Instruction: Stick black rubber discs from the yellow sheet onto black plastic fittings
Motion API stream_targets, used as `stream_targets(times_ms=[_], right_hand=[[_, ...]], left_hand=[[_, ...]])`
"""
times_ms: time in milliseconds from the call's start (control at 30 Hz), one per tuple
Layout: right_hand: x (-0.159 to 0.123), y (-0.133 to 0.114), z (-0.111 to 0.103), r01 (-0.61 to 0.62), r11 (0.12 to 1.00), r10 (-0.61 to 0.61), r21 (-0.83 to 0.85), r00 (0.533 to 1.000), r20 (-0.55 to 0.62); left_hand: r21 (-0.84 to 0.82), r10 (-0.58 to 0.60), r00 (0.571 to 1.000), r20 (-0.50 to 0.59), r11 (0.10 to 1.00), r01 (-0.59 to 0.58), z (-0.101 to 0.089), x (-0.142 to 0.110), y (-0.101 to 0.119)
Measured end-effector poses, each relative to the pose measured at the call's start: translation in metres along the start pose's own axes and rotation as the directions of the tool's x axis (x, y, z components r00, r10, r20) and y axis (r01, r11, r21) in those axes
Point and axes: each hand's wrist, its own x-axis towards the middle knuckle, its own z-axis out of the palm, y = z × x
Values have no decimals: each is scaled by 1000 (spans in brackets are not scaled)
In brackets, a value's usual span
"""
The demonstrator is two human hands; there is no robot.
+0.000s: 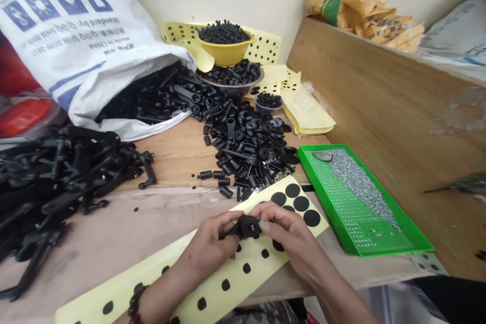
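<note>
Gripping a black handle between my left hand and right hand, I judge this one unfinished, with discs left on the yellow sheet beneath, loose parts ahead and seemingly assembled handles heaped leftward.

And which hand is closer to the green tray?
The right hand: it is left of the green tray, with a gap between them. The left hand is farther left, holding the black part.

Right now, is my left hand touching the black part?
Touching. The head view shows your left hand with its fingers closed on the black part.
</note>
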Motion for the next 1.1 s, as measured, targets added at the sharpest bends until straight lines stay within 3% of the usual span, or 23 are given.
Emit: stream_targets(times_ms=[367,1100], right_hand=[[1,-1,1,3,999,-4,-50,1000,-8],[3,-3,2,-1,995,0,-96,1000,-13]], left_hand=[[35,89,995,45,995,-91,-1,-2,-6],[110,107,993,57,988,-113,-3,-2,-7]])
